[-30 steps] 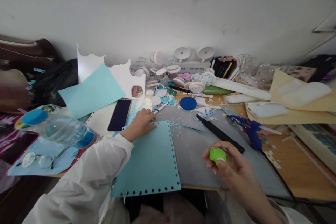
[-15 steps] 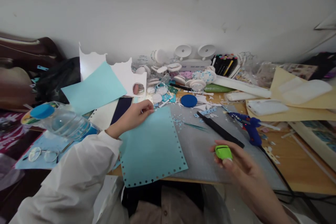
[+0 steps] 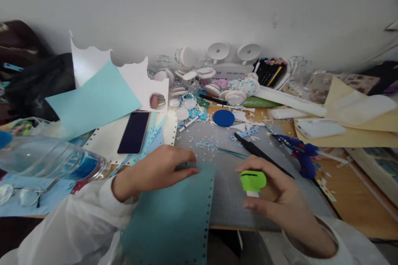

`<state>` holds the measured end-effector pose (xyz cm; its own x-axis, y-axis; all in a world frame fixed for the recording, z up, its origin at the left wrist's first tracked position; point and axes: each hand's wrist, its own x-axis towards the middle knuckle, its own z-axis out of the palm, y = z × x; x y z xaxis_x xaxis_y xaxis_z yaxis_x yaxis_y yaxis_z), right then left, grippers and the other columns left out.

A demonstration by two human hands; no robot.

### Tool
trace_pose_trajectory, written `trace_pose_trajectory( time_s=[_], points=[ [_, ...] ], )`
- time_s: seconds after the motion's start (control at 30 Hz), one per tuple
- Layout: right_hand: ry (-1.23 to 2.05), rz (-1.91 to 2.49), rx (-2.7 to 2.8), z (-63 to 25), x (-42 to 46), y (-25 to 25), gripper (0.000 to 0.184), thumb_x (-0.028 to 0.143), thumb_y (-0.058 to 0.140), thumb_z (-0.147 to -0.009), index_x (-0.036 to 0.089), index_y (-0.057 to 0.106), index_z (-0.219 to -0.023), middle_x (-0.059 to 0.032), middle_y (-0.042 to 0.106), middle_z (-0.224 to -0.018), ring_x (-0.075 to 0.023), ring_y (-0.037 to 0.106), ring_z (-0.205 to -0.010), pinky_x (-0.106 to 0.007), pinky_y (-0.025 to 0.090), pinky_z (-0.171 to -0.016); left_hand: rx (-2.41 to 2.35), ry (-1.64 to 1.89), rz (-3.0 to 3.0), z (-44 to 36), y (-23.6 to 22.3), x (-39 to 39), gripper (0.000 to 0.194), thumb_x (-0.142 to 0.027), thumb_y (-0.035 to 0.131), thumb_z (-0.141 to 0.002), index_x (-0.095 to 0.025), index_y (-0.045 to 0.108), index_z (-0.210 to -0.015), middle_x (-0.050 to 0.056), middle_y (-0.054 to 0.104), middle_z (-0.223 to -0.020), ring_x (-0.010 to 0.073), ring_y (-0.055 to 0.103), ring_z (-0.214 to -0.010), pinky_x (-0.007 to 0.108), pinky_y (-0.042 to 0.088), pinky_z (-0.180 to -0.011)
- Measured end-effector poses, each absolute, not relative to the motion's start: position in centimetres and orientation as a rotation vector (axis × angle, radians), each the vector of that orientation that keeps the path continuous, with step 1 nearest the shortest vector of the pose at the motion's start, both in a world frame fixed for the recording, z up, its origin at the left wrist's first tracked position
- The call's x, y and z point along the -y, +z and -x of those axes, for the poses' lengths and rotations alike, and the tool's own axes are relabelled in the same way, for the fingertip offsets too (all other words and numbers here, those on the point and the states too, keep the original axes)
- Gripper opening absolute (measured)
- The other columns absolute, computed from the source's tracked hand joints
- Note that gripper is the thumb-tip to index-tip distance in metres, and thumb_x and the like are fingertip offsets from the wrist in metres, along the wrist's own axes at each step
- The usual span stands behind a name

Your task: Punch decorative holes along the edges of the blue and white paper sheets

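My left hand pinches the far edge of a blue-green paper sheet between thumb and fingers. A row of small punched holes runs along the sheet's right side, and its near part hangs over the table edge. To the right, my right hand holds a small lime-green craft punch between thumb and fingers, apart from the sheet. Beneath both hands lies a grey cutting mat with tiny paper bits on it. Thin tweezers rest just beyond the punch.
A phone and a water bottle lie on the left, with glasses nearby. A blue glue gun and a black stick-like tool are at the right. White round pieces and markers crowd the back.
The blue-green sheet has come toward me with my left hand, uncovering the phone and paper strips. My right hand has shifted a little left with the punch.
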<state>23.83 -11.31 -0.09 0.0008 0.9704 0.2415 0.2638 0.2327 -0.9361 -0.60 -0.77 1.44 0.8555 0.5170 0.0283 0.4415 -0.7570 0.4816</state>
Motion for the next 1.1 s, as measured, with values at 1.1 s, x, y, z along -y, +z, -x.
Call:
trace_pose_trajectory(
  time_s=[1.1],
  points=[
    [0.863, 1.197, 2.302, -22.4, 3.1, -1.5, 0.025, 0.026, 0.070, -0.079, 0.019, 0.061, -0.101, -0.0083, 0.058, -0.101, -0.0232, 0.055, -0.096, -0.038, 0.049, -0.082, -0.626, 0.118, -2.688, -1.1, 0.8, -1.8, 0.014, -0.021, 0.044, -0.094, -0.019, 0.058, -0.091, 0.001, 0.067, -0.077, 0.0154, 0.064, -0.066, 0.025, 0.039, -0.055]
  ],
)
